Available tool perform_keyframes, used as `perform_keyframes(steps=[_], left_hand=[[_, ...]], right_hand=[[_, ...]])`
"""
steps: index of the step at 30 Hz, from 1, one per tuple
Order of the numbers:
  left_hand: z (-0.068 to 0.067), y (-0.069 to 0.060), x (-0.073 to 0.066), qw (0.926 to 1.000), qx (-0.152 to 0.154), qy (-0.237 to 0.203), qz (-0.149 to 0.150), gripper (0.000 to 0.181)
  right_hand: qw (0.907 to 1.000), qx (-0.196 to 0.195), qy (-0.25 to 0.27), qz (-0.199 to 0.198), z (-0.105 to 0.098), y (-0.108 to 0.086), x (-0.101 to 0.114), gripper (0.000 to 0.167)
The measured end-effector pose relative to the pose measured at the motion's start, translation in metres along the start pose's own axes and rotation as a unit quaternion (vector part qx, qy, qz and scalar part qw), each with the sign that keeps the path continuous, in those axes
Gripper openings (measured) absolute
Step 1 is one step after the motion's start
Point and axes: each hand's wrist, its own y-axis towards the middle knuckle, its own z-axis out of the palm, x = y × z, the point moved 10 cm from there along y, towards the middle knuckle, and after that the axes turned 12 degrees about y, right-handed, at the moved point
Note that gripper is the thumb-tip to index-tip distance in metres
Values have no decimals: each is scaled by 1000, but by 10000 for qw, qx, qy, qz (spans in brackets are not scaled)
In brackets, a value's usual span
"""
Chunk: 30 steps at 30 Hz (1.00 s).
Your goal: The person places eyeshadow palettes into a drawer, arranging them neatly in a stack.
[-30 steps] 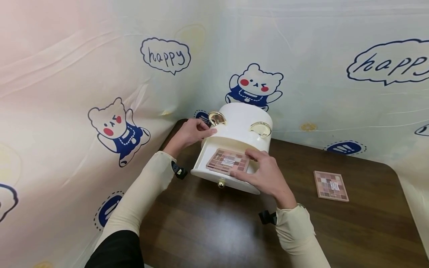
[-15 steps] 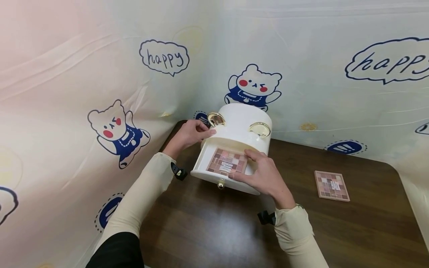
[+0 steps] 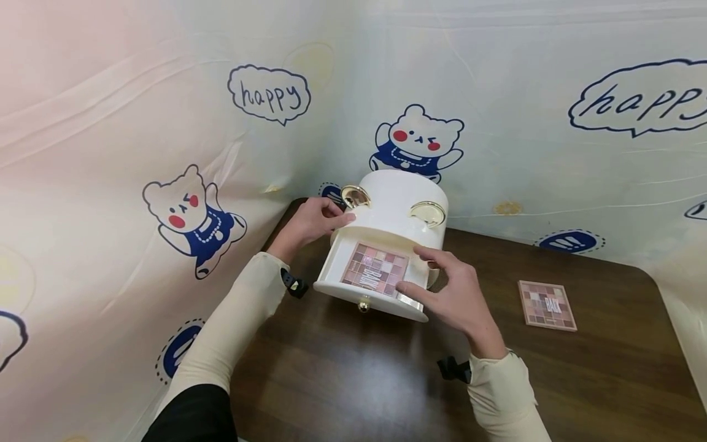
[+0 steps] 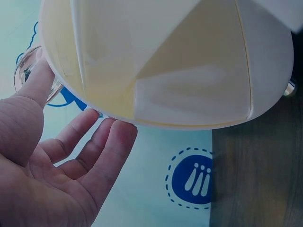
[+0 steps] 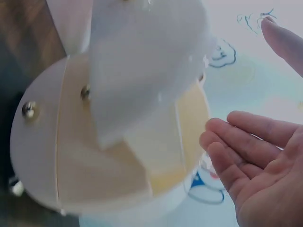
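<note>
A white rounded storage box (image 3: pixel 392 199) with two gold round ears stands at the back of the table. Its drawer (image 3: pixel 331 261) is pulled out, a gold knob (image 3: pixel 363 305) on its front. A pink makeup palette (image 3: pixel 375 270) lies flat inside it. My left hand (image 3: pixel 309 222) rests on the box's left side; in the left wrist view its fingertips (image 4: pixel 125 130) touch the edge. My right hand (image 3: pixel 455 294) is at the drawer's right side, thumb and fingers spread, holding nothing. The right wrist view shows its fingers (image 5: pixel 241 137) loosely extended.
A second pink palette (image 3: pixel 547 306) lies on the dark wooden table (image 3: pixel 607 356) to the right. Behind and to the left, a printed cloth (image 3: pixel 331 73) hangs close to the box. Below the pulled-out drawer, the right wrist view shows another gold knob (image 5: pixel 29 109).
My right hand has let go of the palette and drawn back to the right. The palette now lies flatter in the drawer. My left hand has stayed on the box.
</note>
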Motion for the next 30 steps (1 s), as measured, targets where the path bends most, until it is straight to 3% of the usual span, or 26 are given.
perform_keyframes(steps=[10,21,30], left_hand=[[1,0,0,10000,17,-24,-51,47],[0,-2,0,10000,38,-81,-1,48],[0,-2,-1,10000,10,-46,13,49]], right_hand=[[9970,-669,-186,352,-46,-27,-34,72],[9841,-898,-428,1472,-88,-59,-89,90],[9751,-1312,-641,1667,-128,-82,-127,91]])
